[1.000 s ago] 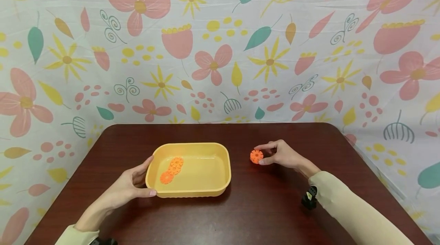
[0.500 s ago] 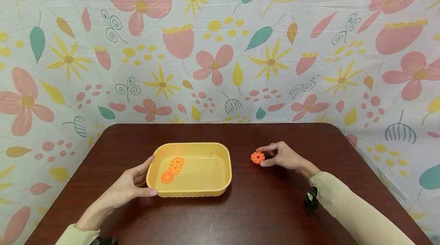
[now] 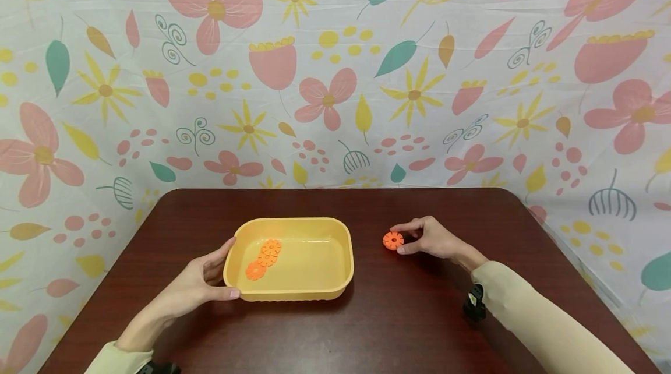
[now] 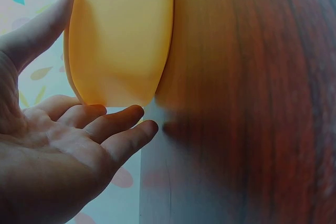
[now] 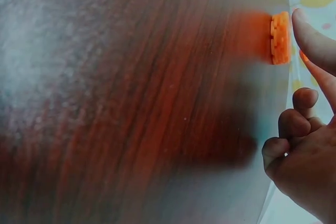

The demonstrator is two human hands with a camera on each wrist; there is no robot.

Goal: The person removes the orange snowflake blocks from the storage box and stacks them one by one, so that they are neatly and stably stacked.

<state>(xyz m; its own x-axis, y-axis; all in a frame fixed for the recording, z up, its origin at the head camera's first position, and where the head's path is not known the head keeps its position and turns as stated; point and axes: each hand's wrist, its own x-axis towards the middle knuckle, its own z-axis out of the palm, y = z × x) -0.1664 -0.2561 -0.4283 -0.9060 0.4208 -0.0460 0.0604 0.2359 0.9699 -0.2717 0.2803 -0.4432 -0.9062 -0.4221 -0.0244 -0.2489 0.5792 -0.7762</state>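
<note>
At the left end of a yellow plastic tray [image 3: 288, 295], my left hand [image 3: 196, 283] holds the rim, thumb at the front corner and fingers along the side. In the left wrist view, the fingertips of the left hand [image 4: 79, 129] lie against the tray's end [image 4: 123, 40]. Three orange notched building discs [image 3: 267, 258] lie overlapping in a row inside the tray. To the tray's right, my right hand [image 3: 435, 238] pinches a small stack of orange notched discs [image 3: 393, 240] between thumb and index finger. The right wrist view shows the stack [image 5: 281, 38] edge-on at the tabletop, its layers visible.
Both things are on a dark brown wooden table [image 3: 377, 327] with a glossy top. A white cloth [image 3: 335, 42] printed with flowers and leaves hangs behind and beside it. A black device [image 3: 475, 302] is strapped at the right wrist.
The right hand and its disc stack have shifted very slightly down and right, then stayed still. The left hand and tray have hardly moved; the whole view has drifted a little.
</note>
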